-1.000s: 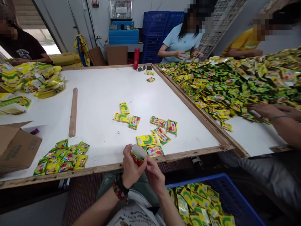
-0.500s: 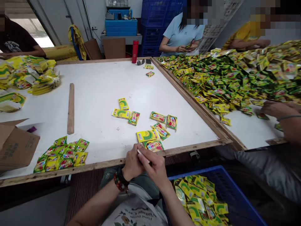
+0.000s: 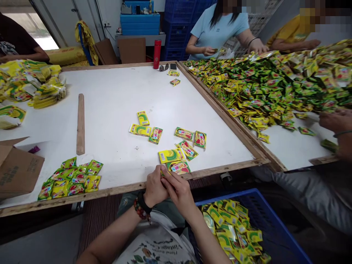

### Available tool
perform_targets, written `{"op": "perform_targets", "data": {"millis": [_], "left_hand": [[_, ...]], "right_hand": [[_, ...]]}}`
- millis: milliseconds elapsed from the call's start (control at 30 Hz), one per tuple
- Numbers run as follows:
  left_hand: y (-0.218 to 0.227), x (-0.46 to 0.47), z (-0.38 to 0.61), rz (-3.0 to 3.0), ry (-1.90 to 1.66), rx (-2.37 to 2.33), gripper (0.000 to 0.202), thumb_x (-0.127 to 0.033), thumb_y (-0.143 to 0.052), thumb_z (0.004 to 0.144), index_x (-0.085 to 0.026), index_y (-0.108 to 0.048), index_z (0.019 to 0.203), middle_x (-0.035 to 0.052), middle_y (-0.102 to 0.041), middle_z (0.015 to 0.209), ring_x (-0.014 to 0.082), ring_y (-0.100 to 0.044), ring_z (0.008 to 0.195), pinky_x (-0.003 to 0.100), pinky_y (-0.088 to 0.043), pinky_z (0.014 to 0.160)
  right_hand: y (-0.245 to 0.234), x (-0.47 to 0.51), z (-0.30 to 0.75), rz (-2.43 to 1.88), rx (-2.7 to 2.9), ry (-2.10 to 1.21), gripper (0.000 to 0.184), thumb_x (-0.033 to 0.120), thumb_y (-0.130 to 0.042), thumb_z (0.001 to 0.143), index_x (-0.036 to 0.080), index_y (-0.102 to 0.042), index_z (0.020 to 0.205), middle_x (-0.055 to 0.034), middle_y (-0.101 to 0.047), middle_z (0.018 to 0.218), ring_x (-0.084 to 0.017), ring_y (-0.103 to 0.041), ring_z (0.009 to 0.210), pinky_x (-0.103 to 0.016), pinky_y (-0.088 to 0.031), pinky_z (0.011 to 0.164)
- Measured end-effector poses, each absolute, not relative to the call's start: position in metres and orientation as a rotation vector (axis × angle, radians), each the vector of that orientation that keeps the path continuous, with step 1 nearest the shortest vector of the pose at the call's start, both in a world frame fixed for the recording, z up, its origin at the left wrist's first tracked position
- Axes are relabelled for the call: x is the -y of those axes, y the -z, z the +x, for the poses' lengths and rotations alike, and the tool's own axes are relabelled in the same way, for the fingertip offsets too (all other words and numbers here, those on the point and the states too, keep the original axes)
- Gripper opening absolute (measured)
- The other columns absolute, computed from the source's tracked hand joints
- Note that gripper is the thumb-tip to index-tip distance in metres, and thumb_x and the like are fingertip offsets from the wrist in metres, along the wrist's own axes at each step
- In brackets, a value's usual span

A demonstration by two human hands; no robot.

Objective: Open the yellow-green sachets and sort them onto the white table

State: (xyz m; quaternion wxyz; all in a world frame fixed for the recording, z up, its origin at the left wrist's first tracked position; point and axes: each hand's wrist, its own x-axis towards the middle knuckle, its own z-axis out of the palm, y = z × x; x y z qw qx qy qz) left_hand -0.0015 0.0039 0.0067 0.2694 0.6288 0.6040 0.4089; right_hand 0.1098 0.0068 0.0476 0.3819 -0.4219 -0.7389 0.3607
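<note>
My left hand [image 3: 156,187] and my right hand [image 3: 177,189] are closed together at the table's front edge. Between them is a small box, almost wholly covered by the fingers, with only a yellow-green sliver showing. Just beyond my fingertips lie a yellow box [image 3: 171,156] and a green printed box [image 3: 178,167]. Several more flat boxes, one of them a green box [image 3: 200,139], rest behind these. Further left on the white table [image 3: 115,110] is another loose group with a yellow box [image 3: 140,129].
Green and yellow sachets [image 3: 74,178] lie at the front left beside a cardboard box [image 3: 23,170]. A blue crate [image 3: 271,220] of filled boxes stands low at my right. A wooden divider [image 3: 220,113] borders a sachet heap [image 3: 269,84]. Co-workers sit around.
A white flap that stuck out between my hands no longer shows; my right fingers have shifted over the box. A co-worker at the back has stretched one hand onto the sachet heap.
</note>
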Motion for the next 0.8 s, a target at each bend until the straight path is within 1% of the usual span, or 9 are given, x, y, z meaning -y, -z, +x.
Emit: {"op": "perform_targets", "data": {"millis": [100,167,233,300,433,567,667,733,800], "left_hand": [[-0.015,0.001,-0.01,1.828,-1.089,-1.386,0.047,-0.034,-0.072,0.068,-0.022,-0.05,0.108,0.0068,-0.064,0.1,0.0235,-0.064,0.087,0.035,-0.053,0.072],[-0.023,-0.001,-0.017,1.886,-1.066,-1.302,0.057,-0.039,-0.075,0.07,-0.022,-0.049,0.118,0.01,-0.061,0.115,0.0257,-0.059,0.103,0.037,-0.054,0.081],[-0.03,-0.011,-0.022,1.951,-1.024,-1.347,0.043,-0.034,-0.065,0.083,-0.023,-0.051,0.121,0.01,-0.06,0.119,0.0252,-0.055,0.109,0.04,-0.051,0.089],[-0.035,-0.031,-0.02,2.072,-0.9,-1.434,0.03,-0.022,-0.053,0.089,-0.023,-0.054,0.12,0.0102,-0.059,0.123,0.0254,-0.052,0.113,0.043,-0.046,0.097],[-0.035,-0.084,-0.005,2.294,-0.366,-1.534,0.046,-0.012,-0.058,0.082,-0.017,-0.049,0.126,0.017,-0.051,0.134,0.0317,-0.046,0.122,0.047,-0.042,0.098],[-0.031,-0.111,-0.009,2.314,-0.154,-1.511,0.045,-0.01,-0.065,0.073,-0.015,-0.055,0.117,0.0131,-0.064,0.105,0.0285,-0.059,0.101,0.038,-0.048,0.087],[-0.03,-0.107,-0.031,2.314,-0.119,-1.557,0.041,-0.006,-0.057,0.076,-0.014,-0.055,0.117,0.0126,-0.064,0.103,0.0266,-0.06,0.098,0.036,-0.048,0.085],[-0.03,-0.098,-0.046,2.312,-0.112,-1.586,0.044,-0.003,-0.049,0.079,-0.015,-0.053,0.122,0.012,-0.063,0.106,0.0249,-0.06,0.101,0.035,-0.047,0.088],[-0.03,-0.086,-0.057,2.307,-0.137,-1.59,0.044,-0.004,-0.043,0.084,-0.016,-0.051,0.126,0.0114,-0.063,0.11,0.0235,-0.059,0.104,0.034,-0.046,0.09]], "right_hand": [[-0.05,0.008,0.145,-1.196,1.889,-0.837,0.036,0.027,-0.047,0.093,0.026,-0.065,0.124,-0.0093,-0.072,0.113,-0.024,-0.069,0.101,-0.033,-0.057,0.083],[-0.05,0.022,0.186,-1.495,1.885,-0.703,0.035,0.032,-0.047,0.091,0.024,-0.07,0.116,-0.0111,-0.074,0.109,-0.025,-0.072,0.089,-0.034,-0.058,0.073],[-0.047,0.033,0.228,-1.915,1.901,-0.513,0.035,0.038,-0.05,0.087,0.022,-0.075,0.107,-0.0142,-0.076,0.099,-0.029,-0.073,0.073,-0.036,-0.056,0.057],[-0.043,0.035,0.253,-2.151,1.937,-0.428,0.038,0.042,-0.053,0.083,0.02,-0.075,0.105,-0.0168,-0.076,0.095,-0.033,-0.073,0.071,-0.038,-0.053,0.052],[-0.034,0.011,0.23,-1.859,1.972,-0.645,0.041,0.041,-0.053,0.086,0.019,-0.069,0.116,-0.0146,-0.073,0.11,-0.031,-0.071,0.095,-0.041,-0.056,0.076],[-0.022,-0.028,0.171,-1.518,1.849,-0.738,0.04,0.032,-0.047,0.09,0.016,-0.065,0.123,-0.0135,-0.067,0.123,-0.027,-0.061,0.116,-0.043,-0.046,0.099],[-0.012,-0.056,0.145,-1.502,1.714,-0.68,0.047,0.024,-0.042,0.089,0.016,-0.056,0.133,-0.0137,-0.062,0.13,-0.027,-0.055,0.122,-0.047,-0.042,0.101],[-0.008,-0.072,0.134,-1.603,1.669,-0.706,0.049,0.027,-0.047,0.088,0.017,-0.053,0.135,-0.0155,-0.066,0.121,-0.031,-0.056,0.117,-0.053,-0.04,0.098],[-0.007,-0.085,0.123,-1.661,1.632,-0.764,0.049,0.032,-0.055,0.084,0.016,-0.059,0.13,-0.016,-0.071,0.107,-0.034,-0.054,0.113,-0.059,-0.033,0.098]]}}
